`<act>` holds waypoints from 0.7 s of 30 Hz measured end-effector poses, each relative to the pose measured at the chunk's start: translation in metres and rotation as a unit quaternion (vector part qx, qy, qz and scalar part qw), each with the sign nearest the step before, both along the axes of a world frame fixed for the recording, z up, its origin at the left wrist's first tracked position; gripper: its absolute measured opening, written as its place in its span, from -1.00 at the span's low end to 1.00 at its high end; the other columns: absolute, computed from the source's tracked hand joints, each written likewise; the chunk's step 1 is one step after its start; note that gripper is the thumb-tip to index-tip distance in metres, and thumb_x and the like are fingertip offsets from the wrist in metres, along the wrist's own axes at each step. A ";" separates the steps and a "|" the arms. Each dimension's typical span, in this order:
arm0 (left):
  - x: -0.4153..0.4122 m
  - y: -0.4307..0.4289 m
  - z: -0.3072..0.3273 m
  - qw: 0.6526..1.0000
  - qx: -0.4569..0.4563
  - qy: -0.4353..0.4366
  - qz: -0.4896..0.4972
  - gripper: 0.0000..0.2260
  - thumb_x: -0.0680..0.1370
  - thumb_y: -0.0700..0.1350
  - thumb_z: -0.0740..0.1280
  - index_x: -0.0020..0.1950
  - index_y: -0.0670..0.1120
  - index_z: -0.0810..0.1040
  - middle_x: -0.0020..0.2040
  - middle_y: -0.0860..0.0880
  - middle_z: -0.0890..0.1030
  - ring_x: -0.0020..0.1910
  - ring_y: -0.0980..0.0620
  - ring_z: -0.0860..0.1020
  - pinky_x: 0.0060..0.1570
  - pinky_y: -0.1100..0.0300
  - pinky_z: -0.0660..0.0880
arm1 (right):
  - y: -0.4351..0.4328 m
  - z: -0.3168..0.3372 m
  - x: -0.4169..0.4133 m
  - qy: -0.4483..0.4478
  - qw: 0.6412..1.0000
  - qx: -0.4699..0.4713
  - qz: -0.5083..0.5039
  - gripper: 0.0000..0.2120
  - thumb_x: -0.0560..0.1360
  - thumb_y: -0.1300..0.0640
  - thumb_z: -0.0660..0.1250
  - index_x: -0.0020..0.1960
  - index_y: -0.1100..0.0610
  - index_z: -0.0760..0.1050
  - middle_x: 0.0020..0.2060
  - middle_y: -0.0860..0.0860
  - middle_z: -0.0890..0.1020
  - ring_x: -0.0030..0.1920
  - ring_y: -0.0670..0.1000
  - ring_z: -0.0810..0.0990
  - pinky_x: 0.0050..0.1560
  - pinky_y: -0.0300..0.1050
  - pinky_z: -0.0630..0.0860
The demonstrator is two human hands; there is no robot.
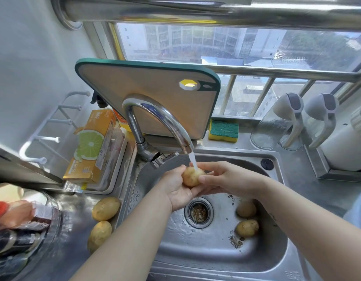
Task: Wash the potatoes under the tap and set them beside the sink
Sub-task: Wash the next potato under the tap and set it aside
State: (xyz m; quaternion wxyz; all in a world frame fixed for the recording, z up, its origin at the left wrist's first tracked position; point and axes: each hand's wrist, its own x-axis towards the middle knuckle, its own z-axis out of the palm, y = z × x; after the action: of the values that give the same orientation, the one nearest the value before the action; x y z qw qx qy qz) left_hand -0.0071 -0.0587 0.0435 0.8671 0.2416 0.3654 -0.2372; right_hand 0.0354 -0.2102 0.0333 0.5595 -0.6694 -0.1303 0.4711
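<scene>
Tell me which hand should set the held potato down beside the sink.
Left. The left hand cups the potato from below, and two potatoes already lie on the counter left of the sink.

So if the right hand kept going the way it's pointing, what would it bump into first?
The right hand points left at the potato, which its fingers hold under the running water. Just behind is the left hand cupping it, probably next in line.
</scene>
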 end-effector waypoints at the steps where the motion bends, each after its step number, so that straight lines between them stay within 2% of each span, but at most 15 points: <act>1: -0.001 -0.001 -0.001 1.000 -0.003 0.010 0.004 -0.61 0.68 -0.06 -0.01 0.20 -0.35 0.39 -0.13 -0.42 0.57 -0.11 -0.30 0.57 -0.43 -0.05 0.61 | -0.001 0.000 -0.001 0.007 1.000 -0.004 0.004 -0.68 0.59 0.19 0.24 0.31 -0.02 0.46 0.10 0.30 0.61 0.14 0.26 0.60 0.29 0.18 0.44; 3: -0.003 -0.005 -0.002 1.000 0.010 0.023 0.018 -0.60 0.68 -0.05 -0.03 0.08 -0.34 0.43 -0.21 -0.38 0.59 -0.14 -0.27 0.56 -0.43 -0.04 0.59 | 0.005 0.001 -0.006 -0.015 1.000 -0.019 -0.011 -0.74 0.56 0.16 0.29 0.19 -0.08 0.54 0.05 0.27 0.64 0.09 0.24 0.63 0.24 0.17 0.49; 6: -0.004 -0.012 -0.002 0.998 0.050 0.034 0.029 -0.60 0.68 -0.02 -0.07 0.02 -0.28 0.42 -0.20 -0.33 0.57 -0.20 -0.21 0.57 -0.33 -0.12 0.55 | 0.021 0.004 -0.018 -0.123 0.987 -0.051 -0.086 -0.79 0.43 0.15 0.45 -0.16 -0.20 0.62 -0.09 0.19 0.70 -0.04 0.13 0.69 0.05 0.07 0.61; 7: -0.004 -0.013 -0.002 0.997 0.058 0.037 0.026 -0.59 0.68 -0.02 -0.08 0.02 -0.27 0.42 -0.20 -0.32 0.56 -0.21 -0.19 0.56 -0.32 -0.09 0.51 | 0.023 0.004 -0.019 -0.141 0.984 -0.051 -0.099 -0.79 0.42 0.15 0.46 -0.20 -0.18 0.61 -0.09 0.18 0.70 -0.08 0.08 0.70 -0.01 0.01 0.63; 9: -0.004 -0.011 -0.004 0.997 0.062 0.041 0.022 -0.60 0.68 -0.03 -0.08 0.07 -0.29 0.43 -0.16 -0.32 0.56 -0.20 -0.19 0.56 -0.35 -0.07 0.53 | 0.021 0.008 -0.017 -0.119 0.989 -0.040 -0.079 -0.83 0.46 0.18 0.42 -0.11 -0.10 0.61 -0.05 0.21 0.68 -0.12 0.03 0.68 -0.06 -0.09 0.64; 12: -0.004 -0.006 -0.009 0.997 0.067 0.043 0.020 -0.63 0.68 -0.04 -0.02 0.24 -0.28 0.39 -0.07 -0.34 0.56 -0.15 -0.21 0.58 -0.38 0.00 0.60 | 0.009 0.009 -0.005 -0.020 0.999 -0.027 0.003 -0.76 0.55 0.17 0.29 0.20 0.01 0.53 0.02 0.25 0.66 0.02 0.21 0.64 0.14 0.05 0.57; 14: -0.005 -0.007 -0.012 0.996 0.077 0.048 0.017 -0.66 0.67 -0.06 0.01 0.23 -0.27 0.40 -0.05 -0.34 0.55 -0.16 -0.21 0.59 -0.36 -0.01 0.59 | 0.001 0.006 0.003 0.023 0.999 -0.021 0.031 -0.71 0.58 0.16 0.23 0.29 0.03 0.48 0.12 0.28 0.61 0.12 0.27 0.60 0.22 0.10 0.51; 17: -0.006 -0.008 -0.011 0.995 0.084 0.048 0.000 -0.68 0.67 -0.07 0.02 0.14 -0.27 0.44 -0.12 -0.33 0.57 -0.35 -0.19 0.64 -0.47 0.02 0.59 | -0.003 0.001 0.007 0.058 0.997 -0.015 0.045 -0.69 0.60 0.13 0.19 0.32 0.04 0.45 0.16 0.29 0.59 0.16 0.29 0.57 0.26 0.16 0.47; 19: -0.006 -0.006 -0.011 0.995 0.079 0.051 -0.010 -0.68 0.66 -0.12 0.02 0.15 -0.30 0.46 -0.16 -0.34 0.60 -0.40 -0.20 0.65 -0.51 0.03 0.58 | 0.001 0.001 0.005 0.029 0.998 -0.030 0.037 -0.74 0.58 0.10 0.23 0.26 0.00 0.50 0.11 0.26 0.63 0.11 0.29 0.61 0.22 0.17 0.50; 21: -0.006 -0.007 -0.011 0.997 0.062 0.052 -0.017 -0.71 0.62 -0.23 0.03 0.08 -0.36 0.48 -0.24 -0.33 0.63 -0.41 -0.21 0.64 -0.53 0.09 0.56 | 0.007 0.004 0.000 -0.032 0.998 -0.058 0.019 -0.77 0.54 0.08 0.32 0.20 0.01 0.54 -0.01 0.23 0.68 -0.01 0.25 0.67 0.12 0.11 0.58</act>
State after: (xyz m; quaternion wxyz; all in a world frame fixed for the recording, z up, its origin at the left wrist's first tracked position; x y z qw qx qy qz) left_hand -0.0132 -0.0658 0.0328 0.8262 0.2881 0.4197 -0.2414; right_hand 0.0350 -0.2034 0.0372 0.5065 -0.7128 -0.1333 0.4664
